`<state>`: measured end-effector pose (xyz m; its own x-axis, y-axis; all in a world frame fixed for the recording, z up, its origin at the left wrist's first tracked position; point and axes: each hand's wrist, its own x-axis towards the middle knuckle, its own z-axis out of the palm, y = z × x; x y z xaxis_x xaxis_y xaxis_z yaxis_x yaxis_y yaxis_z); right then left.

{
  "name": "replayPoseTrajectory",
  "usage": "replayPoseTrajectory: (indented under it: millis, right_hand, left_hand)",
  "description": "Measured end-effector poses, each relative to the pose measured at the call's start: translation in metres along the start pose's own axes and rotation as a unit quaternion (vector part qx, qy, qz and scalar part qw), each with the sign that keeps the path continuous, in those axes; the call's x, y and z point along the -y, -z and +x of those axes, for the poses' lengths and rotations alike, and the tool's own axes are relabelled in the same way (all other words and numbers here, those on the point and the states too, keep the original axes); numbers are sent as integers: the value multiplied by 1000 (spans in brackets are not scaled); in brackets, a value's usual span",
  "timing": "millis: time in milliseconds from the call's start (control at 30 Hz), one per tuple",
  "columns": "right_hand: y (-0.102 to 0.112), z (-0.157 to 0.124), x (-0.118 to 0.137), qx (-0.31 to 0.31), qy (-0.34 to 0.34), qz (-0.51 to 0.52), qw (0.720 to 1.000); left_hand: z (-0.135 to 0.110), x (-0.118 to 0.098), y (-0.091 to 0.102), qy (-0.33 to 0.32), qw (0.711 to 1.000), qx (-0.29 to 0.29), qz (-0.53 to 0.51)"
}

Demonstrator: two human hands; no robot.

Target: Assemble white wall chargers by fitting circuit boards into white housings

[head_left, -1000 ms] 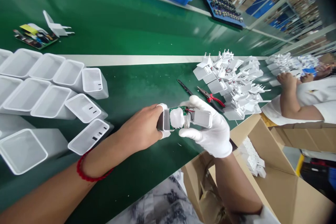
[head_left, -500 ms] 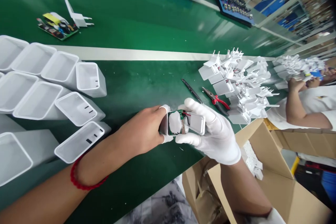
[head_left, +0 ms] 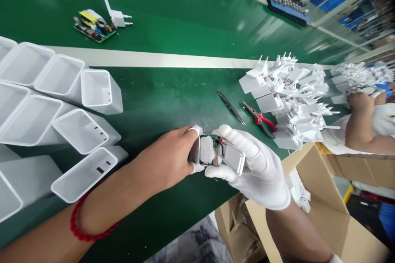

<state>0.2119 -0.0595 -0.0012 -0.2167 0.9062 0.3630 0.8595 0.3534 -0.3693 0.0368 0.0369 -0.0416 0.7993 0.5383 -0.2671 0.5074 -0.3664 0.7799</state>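
Just above the near edge of the desk, you are holding a white charger shell in your bare left hand, fingers wrapping its far end. Your gloved right hand is closing around the plug cap, with a green circuit board and red wire sitting half out between the two parts. That wire is looking exposed: if you are pressing the halves together now, it could be getting pinched in the seam. The board could also be tilting and jamming against the shell wall. At two o'clock, the red-handled pliers and tweezers are lying near your right hand, so a swinging wrist could be knocking them toward the pile of plug parts.
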Motion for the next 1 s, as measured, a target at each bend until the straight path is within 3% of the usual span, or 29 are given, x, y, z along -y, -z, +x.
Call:
replayPoseTrajectory:
  millis: [367, 1000]
  right_hand:
    - [10, 7, -1, 68, -37, 49, 996]
    - [7, 1, -1, 77, -45, 63, 994]
  left_hand:
    - [0, -3, 6, 13, 999, 36, -16]
    - [-2, 4, 0, 19, 999, 33, -34]
